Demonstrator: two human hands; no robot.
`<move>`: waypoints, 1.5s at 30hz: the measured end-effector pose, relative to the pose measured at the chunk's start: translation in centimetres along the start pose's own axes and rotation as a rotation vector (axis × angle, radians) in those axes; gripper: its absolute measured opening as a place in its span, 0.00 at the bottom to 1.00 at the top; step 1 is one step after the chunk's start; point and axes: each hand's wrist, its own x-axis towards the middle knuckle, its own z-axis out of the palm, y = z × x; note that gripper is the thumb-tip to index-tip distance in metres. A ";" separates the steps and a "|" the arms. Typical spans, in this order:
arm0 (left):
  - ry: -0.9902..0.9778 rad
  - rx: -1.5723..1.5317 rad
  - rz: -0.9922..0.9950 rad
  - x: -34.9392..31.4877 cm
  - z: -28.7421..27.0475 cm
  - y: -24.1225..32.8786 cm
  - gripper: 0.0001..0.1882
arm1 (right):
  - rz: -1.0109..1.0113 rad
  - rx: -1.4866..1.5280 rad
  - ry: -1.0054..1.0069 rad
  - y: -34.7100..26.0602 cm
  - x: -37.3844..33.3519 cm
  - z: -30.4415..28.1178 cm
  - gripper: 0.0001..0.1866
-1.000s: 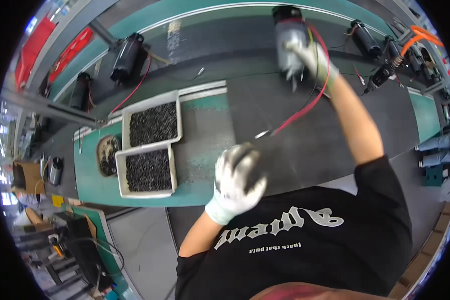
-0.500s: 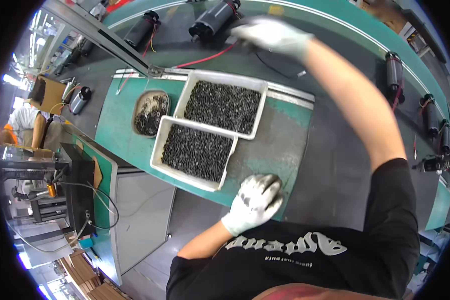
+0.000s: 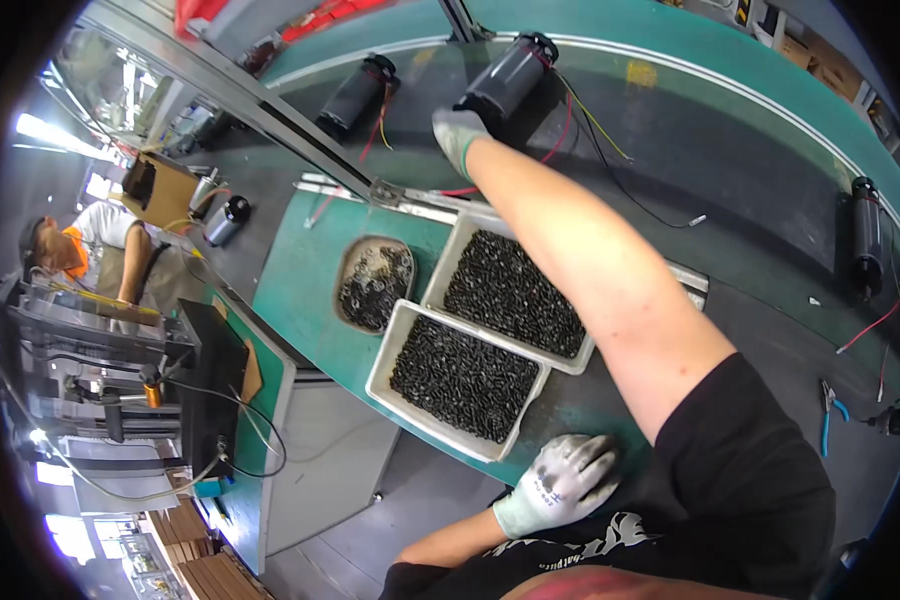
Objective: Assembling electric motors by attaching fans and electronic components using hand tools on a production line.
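My right hand (image 3: 460, 138), in a white work glove, reaches far across the table to the near end of a dark cylindrical motor (image 3: 510, 82) with loose wires. The fingers are mostly hidden, so I cannot tell whether they grip it. Close to my body, my left hand (image 3: 562, 487), also gloved, rests at the table's near edge with its fingers curled under. What it holds, if anything, is hidden. Between the hands stand two white bins of small black parts, a nearer bin (image 3: 382, 372) and a farther bin (image 3: 436, 282), partly covered by my right forearm.
Left of the bins is a rounded tray (image 3: 343, 285) with small dark rings. Other motors lie at the far left (image 3: 358, 97) and right (image 3: 867, 235). A metal frame bar (image 3: 270, 110) slants overhead. Blue-handled pliers (image 3: 828, 415) lie at right. A person (image 3: 100, 235) sits farther left.
My right hand has moved left, from beside the motor's right side to its near end. The whole view has shifted, so the bins appear lower and farther right. My left hand stays curled.
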 end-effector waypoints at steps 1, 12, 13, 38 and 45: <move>0.007 0.025 -0.002 -0.5 -0.1 -0.2 0.17 | -0.007 0.064 0.023 -0.2 -1.5 0.4 0.29; 0.133 -0.003 0.060 -1.7 -0.6 -0.6 0.17 | -0.569 -0.864 -0.143 -7.3 -12.9 -24.8 0.21; 0.150 -0.010 0.051 -2.2 -0.7 -1.0 0.17 | -0.447 -0.908 -0.184 -8.1 -15.2 -25.9 0.21; 0.083 0.737 -0.036 14.4 -11.9 -14.9 0.16 | -0.110 -0.332 0.027 14.0 -54.8 -34.6 0.17; -0.051 0.794 -0.137 13.5 -11.7 -12.9 0.19 | -0.337 -0.177 1.046 15.8 -59.6 -44.7 0.19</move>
